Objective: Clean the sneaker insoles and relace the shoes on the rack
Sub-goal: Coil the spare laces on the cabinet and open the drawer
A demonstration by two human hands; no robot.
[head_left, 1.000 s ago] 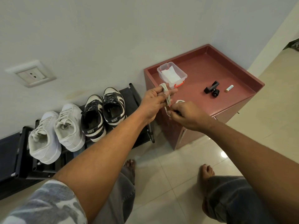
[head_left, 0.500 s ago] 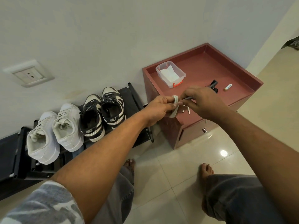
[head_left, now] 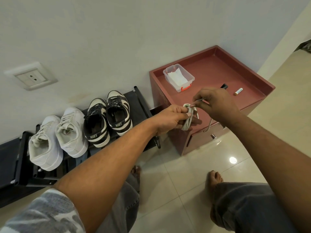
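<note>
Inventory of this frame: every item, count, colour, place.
shoe rack: 1, black, against wall
white sneakers: 2, white, on rack, left pair
black-and-white sneakers: 2, black and white, on rack, right pair
cabinet: 1, red-brown, right of rack
plastic box: 1, clear, cabinet top, holds white paper
battery: 1, white, cabinet top
black object: 1, black, cabinet top, partly hidden
shoelace: 1, white, coiled, above cabinet's front edge
wall socket: 1, white, wall at left
left hand: 1, grips the shoelace
right hand: 1, pinches a shoelace end
feet: 2, bare, on pale tiled floor

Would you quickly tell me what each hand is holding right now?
Left hand: grips the bundled white shoelace.
Right hand: pinches the shoelace's loose end.
</note>
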